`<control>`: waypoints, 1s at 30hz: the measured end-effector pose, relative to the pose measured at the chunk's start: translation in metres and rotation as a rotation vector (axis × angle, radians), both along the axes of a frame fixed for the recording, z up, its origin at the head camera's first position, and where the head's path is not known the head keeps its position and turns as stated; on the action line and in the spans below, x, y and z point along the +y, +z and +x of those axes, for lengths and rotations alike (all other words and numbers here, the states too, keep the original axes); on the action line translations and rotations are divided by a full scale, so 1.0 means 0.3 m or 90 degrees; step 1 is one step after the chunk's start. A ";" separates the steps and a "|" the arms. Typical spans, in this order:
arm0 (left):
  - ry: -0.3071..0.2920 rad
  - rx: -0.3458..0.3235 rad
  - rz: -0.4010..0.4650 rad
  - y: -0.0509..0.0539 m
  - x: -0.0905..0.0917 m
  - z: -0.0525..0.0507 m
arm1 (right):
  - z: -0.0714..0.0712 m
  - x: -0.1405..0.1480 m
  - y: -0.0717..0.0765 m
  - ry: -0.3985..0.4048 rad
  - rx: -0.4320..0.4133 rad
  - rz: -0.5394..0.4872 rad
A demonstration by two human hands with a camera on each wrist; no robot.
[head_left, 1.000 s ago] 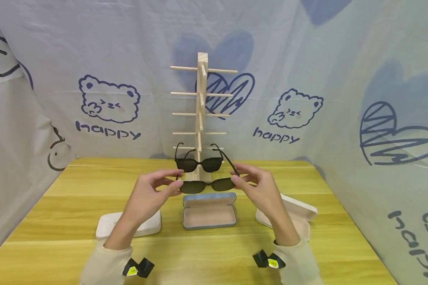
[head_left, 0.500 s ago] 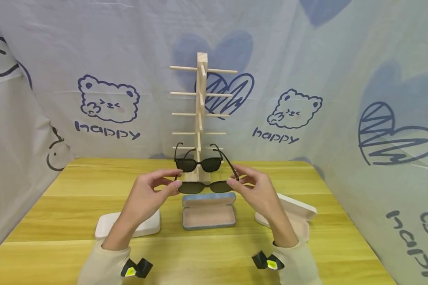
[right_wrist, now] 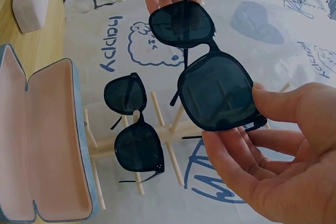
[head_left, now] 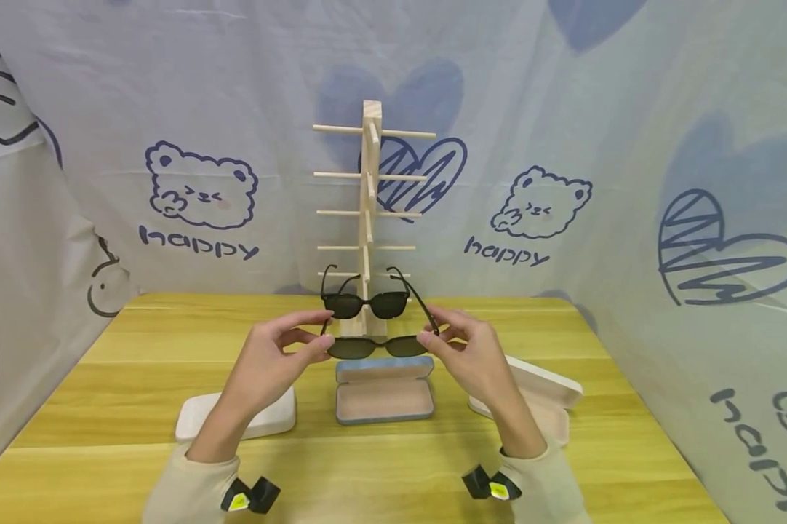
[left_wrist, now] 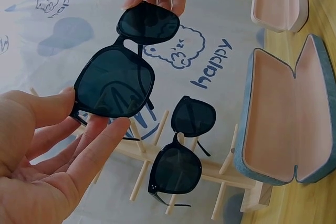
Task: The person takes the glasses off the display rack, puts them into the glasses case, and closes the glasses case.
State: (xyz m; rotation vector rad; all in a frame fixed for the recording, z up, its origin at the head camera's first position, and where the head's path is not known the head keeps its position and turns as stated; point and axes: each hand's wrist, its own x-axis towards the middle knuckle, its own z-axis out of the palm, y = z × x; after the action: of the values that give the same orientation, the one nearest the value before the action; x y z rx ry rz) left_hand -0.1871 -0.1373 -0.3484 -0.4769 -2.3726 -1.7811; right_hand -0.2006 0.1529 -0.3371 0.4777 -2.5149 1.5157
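Observation:
Black sunglasses [head_left: 404, 346] are held up in front of a wooden rack [head_left: 370, 160], lenses toward the head camera. My left hand [head_left: 278, 356] pinches their left end between thumb and fingers, near the hinge. At the other end my right hand [head_left: 475, 353] pinches the frame the same way. In the left wrist view the held sunglasses [left_wrist: 118, 80] have their temples pointing away, toward the rack. Behind them, a second pair of black sunglasses [head_left: 389, 305] sits on a low peg of the rack, apart from the held pair.
Below the hands a blue glasses case [head_left: 385, 420] stands open on the wooden table [head_left: 367, 480]. A white closed case [head_left: 272, 418] lies at left, partly behind the left forearm. A white open case [head_left: 550, 382] is at right, partly behind the right arm. Patterned cloth hangs behind.
Both hands and the held sunglasses stay almost still, with only a slight shift to the left at first. The rack, the hung pair and the cases have not moved.

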 end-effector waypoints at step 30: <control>0.042 0.020 -0.055 -0.003 -0.001 -0.003 | 0.016 -0.027 -0.010 0.000 0.041 0.032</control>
State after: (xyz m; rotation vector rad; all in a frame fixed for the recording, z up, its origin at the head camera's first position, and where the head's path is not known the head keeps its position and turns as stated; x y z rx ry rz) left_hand -0.1881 -0.1377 -0.3492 -0.4287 -2.4234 -1.6372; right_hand -0.1958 0.1448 -0.3399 0.5255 -2.5082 1.4164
